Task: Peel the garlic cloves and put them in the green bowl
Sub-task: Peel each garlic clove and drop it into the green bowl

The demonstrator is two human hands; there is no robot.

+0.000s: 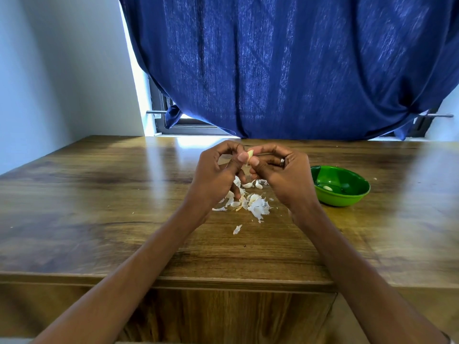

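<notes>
a: a wooden table [99, 194] is seen filling the lower view, and a blue curtain [285, 65] is hung behind it, bunched along the table's far edge, with a strip of window frame [164, 103] shown at its left.

b: and nearer in?

a: a heap of white garlic skins [255, 206] is scattered on the wood below the hands, with one loose flake [237, 229] lying apart, nearer the front edge. a few unpeeled cloves [258, 185] are lying at the heap's far side, partly hidden by the fingers.

b: the bowl?

a: the green bowl [357, 192] is set to the right, just beside the right wrist, with one pale peeled clove [327, 187] lying inside it. nothing is placed between the hands and the bowl.

b: any writing to be read?

a: none can be made out on the bowl or the table.

b: the hands, then.

a: both are raised above the heap, fingertips brought together. a garlic clove [250, 154] is pinched between them: the left hand [216, 175] is curled with thumb and forefinger closed on it, and the right hand [283, 175] is curled too, its thumb pressed against the clove's lower end. a ring [282, 162] is worn on a right finger.
</notes>
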